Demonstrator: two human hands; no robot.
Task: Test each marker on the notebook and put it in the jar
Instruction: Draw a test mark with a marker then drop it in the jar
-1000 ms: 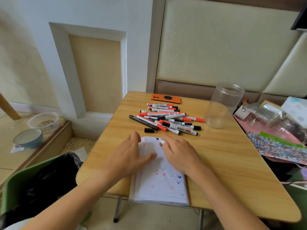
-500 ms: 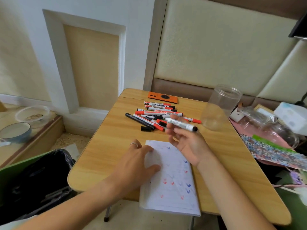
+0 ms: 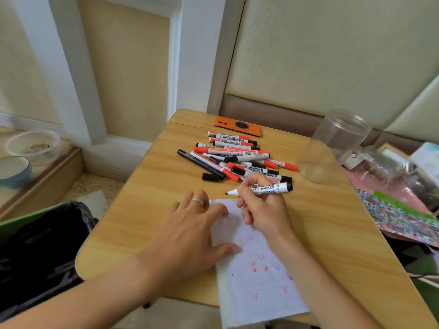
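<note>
near the table's [image 3: 147,210] front edge the notebook [image 3: 256,276] overhung slightly, the left hand [image 3: 190,231] lying flat with straight fingers on its left side. the right hand [image 3: 263,210] pinched an uncapped marker [image 3: 261,189] above the page's top edge. bare wood separated it from the jar [image 3: 332,148], which stood right of the marker pile [image 3: 235,157].
</note>
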